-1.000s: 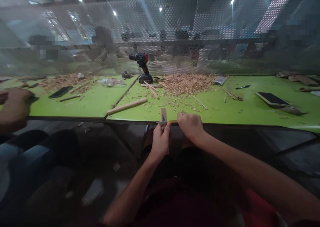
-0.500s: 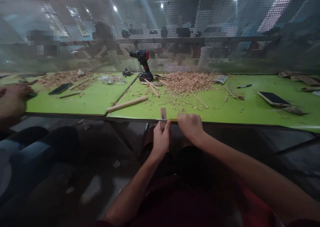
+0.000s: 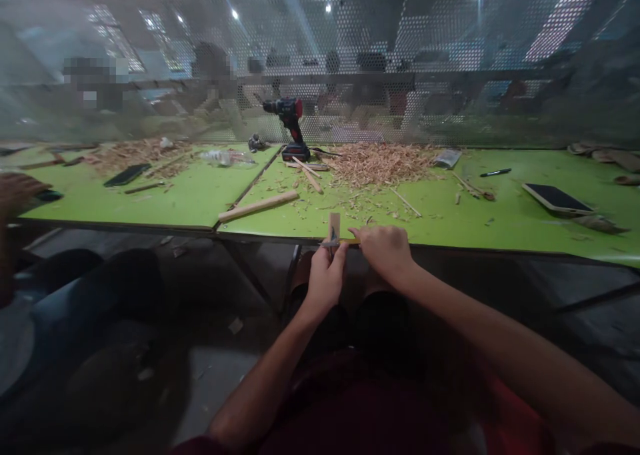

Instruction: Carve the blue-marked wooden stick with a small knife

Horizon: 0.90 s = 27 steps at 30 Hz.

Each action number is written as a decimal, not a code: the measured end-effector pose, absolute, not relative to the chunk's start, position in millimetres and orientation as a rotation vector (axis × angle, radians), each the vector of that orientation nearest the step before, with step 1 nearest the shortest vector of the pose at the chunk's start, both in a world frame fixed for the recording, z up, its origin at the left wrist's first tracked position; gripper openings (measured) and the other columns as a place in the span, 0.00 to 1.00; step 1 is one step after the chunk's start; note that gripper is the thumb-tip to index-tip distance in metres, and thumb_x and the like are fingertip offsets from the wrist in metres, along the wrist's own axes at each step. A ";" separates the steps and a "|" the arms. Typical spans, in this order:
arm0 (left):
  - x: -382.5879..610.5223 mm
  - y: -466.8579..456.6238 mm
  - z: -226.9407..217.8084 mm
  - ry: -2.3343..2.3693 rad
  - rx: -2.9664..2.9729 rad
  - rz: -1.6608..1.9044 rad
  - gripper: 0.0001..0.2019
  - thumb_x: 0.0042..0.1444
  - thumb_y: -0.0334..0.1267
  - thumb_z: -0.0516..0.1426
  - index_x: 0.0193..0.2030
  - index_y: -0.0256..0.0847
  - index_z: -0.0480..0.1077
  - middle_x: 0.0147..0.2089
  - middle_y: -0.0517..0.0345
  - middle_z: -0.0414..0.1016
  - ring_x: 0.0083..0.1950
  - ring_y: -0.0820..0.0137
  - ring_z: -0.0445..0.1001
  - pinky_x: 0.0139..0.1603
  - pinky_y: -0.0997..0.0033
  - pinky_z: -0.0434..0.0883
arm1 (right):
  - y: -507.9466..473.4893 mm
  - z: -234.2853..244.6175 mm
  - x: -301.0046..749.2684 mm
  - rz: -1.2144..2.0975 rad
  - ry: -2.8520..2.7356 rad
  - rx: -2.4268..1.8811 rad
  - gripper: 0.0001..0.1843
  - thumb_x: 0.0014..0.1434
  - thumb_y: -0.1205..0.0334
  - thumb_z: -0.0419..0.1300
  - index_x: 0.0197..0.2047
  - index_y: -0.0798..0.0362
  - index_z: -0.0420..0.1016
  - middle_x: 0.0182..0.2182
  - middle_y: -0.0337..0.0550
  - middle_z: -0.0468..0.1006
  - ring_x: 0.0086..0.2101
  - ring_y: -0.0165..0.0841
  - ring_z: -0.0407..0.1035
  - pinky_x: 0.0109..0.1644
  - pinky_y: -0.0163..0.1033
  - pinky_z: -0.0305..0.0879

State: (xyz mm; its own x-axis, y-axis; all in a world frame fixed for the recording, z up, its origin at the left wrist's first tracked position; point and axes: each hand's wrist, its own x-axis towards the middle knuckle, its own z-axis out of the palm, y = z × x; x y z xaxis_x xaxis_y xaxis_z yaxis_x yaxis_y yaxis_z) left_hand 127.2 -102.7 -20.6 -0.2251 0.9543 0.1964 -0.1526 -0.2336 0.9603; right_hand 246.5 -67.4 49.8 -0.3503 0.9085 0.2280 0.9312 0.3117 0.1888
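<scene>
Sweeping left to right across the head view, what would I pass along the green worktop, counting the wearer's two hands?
Dark flat phone-like rectangle, clear shiny plastic item, black-and-red cordless drill, wearer's bare left hand, wearer's bare right hand, small grey packet, slim black pen, white-edged dark-screened phone.

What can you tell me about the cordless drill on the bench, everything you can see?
The cordless drill is black with red accents, apparently plastic-bodied. Its chuck points left in view, with what looks like a thin bit. It stands upright on its battery base on the green tabletop, before the perforated screen, ungripped. Wooden sticks lie at the base's front; whether they touch it is unclear.
</scene>
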 end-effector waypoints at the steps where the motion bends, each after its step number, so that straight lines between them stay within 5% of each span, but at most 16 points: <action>1: 127.8 -102.3 -22.3 1.123 1.130 1.616 0.21 0.57 0.57 0.61 0.31 0.40 0.63 0.20 0.68 0.57 0.21 0.78 0.56 0.21 0.77 0.56 | -68.2 48.6 245.8 -0.449 -2.478 -1.742 0.29 0.74 0.59 0.40 0.40 0.58 0.82 0.29 0.56 0.83 0.30 0.40 0.77 0.27 0.36 0.54; 27: 125.5 -103.6 -11.8 1.018 1.029 1.496 0.25 0.52 0.61 0.62 0.30 0.43 0.57 0.19 0.74 0.51 0.16 0.82 0.49 0.15 0.79 0.49 | -72.0 52.4 247.0 -0.385 -2.471 -1.711 0.27 0.73 0.60 0.40 0.43 0.57 0.82 0.33 0.55 0.83 0.32 0.38 0.77 0.30 0.35 0.58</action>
State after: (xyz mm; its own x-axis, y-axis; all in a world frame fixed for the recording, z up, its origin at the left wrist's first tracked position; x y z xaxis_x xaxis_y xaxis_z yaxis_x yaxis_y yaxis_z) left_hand 125.5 -103.6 -11.8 -0.1256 0.9868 0.1023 -0.2669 -0.1329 0.9545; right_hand 247.0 -72.0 52.4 -0.3581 0.9040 0.2335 0.9322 0.3321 0.1439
